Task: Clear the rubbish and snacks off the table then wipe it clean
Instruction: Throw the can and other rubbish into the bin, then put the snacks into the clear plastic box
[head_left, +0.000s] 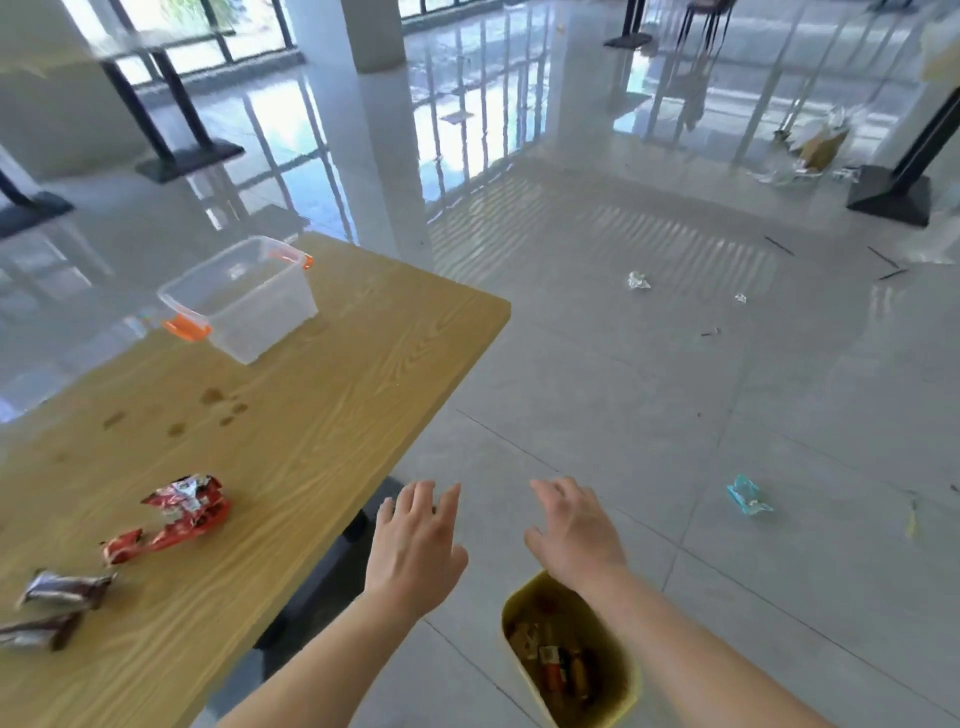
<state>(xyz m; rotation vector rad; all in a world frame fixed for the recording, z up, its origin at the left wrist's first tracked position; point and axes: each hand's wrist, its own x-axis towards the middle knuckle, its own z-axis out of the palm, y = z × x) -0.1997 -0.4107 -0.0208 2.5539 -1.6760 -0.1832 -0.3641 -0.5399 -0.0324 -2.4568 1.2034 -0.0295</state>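
Both hands empty, left hand (415, 545) and right hand (576, 535) palm-down, fingers spread, above yellow bin (618, 691)

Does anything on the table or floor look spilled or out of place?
Yes. Brown stains mark the table near the clear box. Crumpled red wrappers and two brown snack bars lie on it. A teal wrapper lies on the floor, outside the yellow bin.
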